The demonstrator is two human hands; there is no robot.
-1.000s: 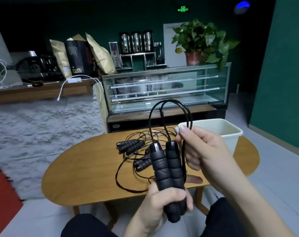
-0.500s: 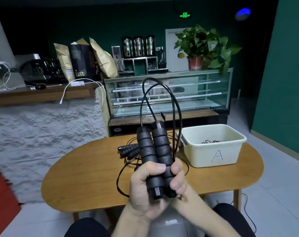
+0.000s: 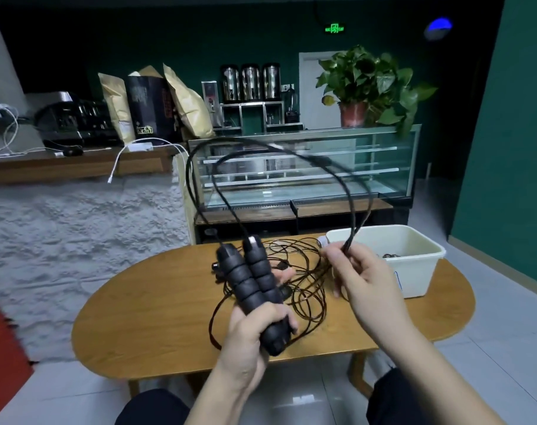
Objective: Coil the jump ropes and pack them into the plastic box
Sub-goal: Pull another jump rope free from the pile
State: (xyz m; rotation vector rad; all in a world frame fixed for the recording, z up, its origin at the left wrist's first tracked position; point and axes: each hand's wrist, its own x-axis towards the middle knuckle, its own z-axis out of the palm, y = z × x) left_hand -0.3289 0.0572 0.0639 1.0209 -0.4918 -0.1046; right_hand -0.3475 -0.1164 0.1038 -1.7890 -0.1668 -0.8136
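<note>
The left grip (image 3: 255, 329) clamps the two black ribbed foam handles (image 3: 252, 289) side by side, anchoring the rope ends. The right grip (image 3: 362, 280) pinches the black cord's (image 3: 261, 148) doubled strands, forming a loop above both. Just beyond the right grip, on the oval wooden desk (image 3: 156, 317), waits the white plastic box (image 3: 414, 271).

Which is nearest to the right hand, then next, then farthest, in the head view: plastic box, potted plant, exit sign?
From the right hand:
1. Plastic box, beside it on the table.
2. Potted plant, atop the glass display case behind.
3. Exit sign, high on the back wall.
</note>
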